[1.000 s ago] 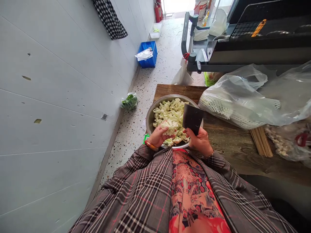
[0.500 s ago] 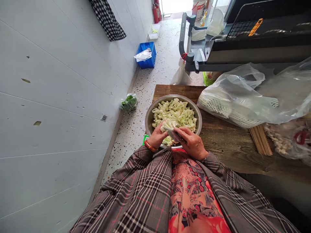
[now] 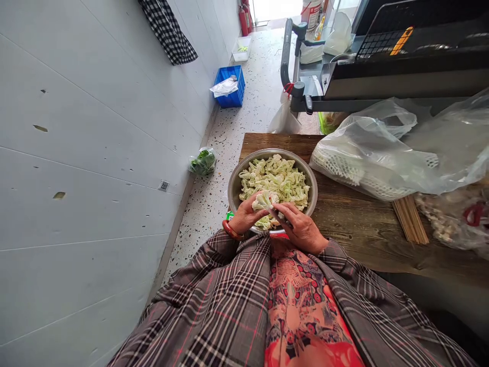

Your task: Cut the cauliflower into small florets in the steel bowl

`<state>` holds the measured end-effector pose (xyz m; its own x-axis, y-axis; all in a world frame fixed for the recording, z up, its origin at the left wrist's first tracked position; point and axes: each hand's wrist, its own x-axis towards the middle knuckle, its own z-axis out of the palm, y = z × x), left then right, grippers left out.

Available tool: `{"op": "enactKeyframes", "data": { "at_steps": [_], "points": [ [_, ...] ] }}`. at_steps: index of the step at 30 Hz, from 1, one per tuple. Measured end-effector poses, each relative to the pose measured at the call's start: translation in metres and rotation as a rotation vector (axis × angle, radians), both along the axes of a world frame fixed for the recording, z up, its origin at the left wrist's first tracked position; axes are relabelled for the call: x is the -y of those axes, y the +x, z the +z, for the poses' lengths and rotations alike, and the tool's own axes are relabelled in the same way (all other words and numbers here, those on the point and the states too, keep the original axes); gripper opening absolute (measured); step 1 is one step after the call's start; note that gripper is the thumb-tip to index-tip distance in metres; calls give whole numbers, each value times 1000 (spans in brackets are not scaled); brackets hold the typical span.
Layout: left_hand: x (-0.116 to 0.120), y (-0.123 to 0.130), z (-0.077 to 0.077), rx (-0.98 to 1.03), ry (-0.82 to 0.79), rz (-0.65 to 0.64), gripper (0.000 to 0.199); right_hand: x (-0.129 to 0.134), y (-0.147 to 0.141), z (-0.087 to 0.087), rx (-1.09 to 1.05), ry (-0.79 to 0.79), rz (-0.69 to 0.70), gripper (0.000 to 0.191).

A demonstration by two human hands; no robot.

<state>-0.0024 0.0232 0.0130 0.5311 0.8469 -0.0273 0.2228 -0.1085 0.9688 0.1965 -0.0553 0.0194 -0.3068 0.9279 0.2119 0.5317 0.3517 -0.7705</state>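
A round metal bowl on the wooden table holds many cauliflower florets. Over its near edge, my left hand, with a reddish bangle at the wrist, grips a pale cauliflower piece. My right hand is closed on a knife, whose blade lies against the stem side of that piece. The fingers partly hide the knife.
The wooden table bears clear plastic bags and wooden sticks on the right. Behind it stands a grey cart. A blue crate and bagged greens are on the floor along the wall.
The blade has turned and shows less of its flat side. The cauliflower piece has tilted slightly, and my left hand has shifted a little to the left.
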Motion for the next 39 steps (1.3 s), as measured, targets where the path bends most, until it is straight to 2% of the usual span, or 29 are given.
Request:
{"op": "enactKeyframes", "data": {
  "at_steps": [4, 9, 13, 20, 25, 28, 31, 33, 36, 39],
  "points": [
    [-2, -1, 10, -73, 76, -27, 53, 0, -1, -4, -65, 13, -9, 49],
    [1, 5, 17, -33, 69, 19, 53, -1, -5, -10, -123, 18, -50, 35],
    [8, 12, 13, 19, -56, 31, 46, -3, -7, -12, -145, 33, -124, 29],
    [15, 20, 3, 55, -140, 122, 56, -2, -10, -15, -149, 53, -210, 24],
    [10, 18, -7, 126, -336, 163, 58, 0, -10, -10, 39, 80, -160, 30],
    [7, 15, -6, 106, -352, 148, 56, 1, -9, -7, 178, 80, -108, 39],
    [8, 16, -3, 76, -326, 196, 59, 1, -10, -8, 211, 71, -99, 41],
    [10, 19, -2, 31, -288, 246, 58, 0, -12, -10, 136, 61, -132, 36],
    [12, 24, -2, -6, -232, 307, 52, -2, -16, -13, -75, 8, -256, 23],
    [14, 27, -3, 26, -215, 354, 53, -3, -18, -14, -238, -97, -389, 27]
  ]
}}
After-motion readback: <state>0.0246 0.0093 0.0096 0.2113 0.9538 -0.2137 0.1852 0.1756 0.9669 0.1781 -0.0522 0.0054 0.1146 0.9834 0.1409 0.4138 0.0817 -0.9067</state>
